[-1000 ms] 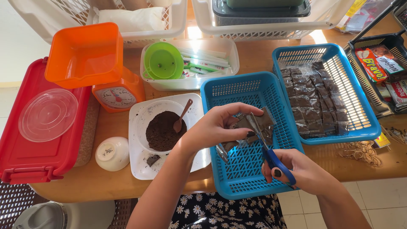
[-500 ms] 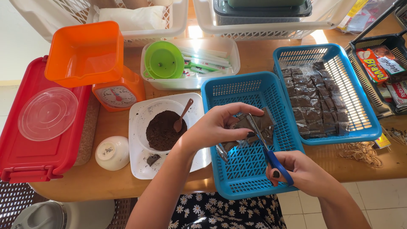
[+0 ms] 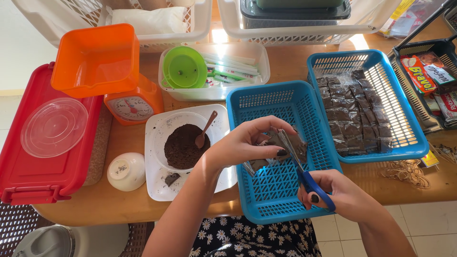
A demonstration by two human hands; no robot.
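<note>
Fingers (image 3: 266, 143) of the left hand (image 3: 243, 145) pinch a small clear packet (image 3: 290, 143) of dark powder, held above the near blue basket (image 3: 259, 190). Right hand (image 3: 333, 195) grips blue-handled scissors (image 3: 307, 173), their blades meeting the packet just beside the left fingertips.

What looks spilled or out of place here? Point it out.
One dark lump lies on the white tray, outside the bowl of dark powder. The small white bowl sits upside down on the table. Nothing else stands out.
</note>
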